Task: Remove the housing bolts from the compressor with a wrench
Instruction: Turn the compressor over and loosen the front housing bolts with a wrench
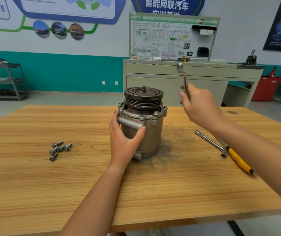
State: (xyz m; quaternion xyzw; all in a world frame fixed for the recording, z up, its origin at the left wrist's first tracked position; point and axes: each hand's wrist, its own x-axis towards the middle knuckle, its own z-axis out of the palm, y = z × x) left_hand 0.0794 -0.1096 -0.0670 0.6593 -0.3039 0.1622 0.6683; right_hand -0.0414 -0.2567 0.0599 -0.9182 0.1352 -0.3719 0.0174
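A grey metal compressor (pixel 150 133) stands upright in the middle of the wooden table (pixel 68 184), its dark grooved pulley on top. Bolt heads (pixel 155 113) show around its upper flange. My left hand (pixel 124 142) grips the housing from the left side, thumb across its front. My right hand (pixel 199 106) is raised to the right of the pulley and holds a silver wrench (pixel 183 77) that points up, clear of the compressor. Several removed bolts (pixel 59 149) lie in a small pile to the left.
An L-shaped socket wrench (pixel 211 143) and a yellow-handled screwdriver (pixel 238 160) lie on the table to the right, under my right forearm. Dark grime marks the wood around the compressor. A beige cabinet (pixel 195 79) with a wiring board stands behind the table.
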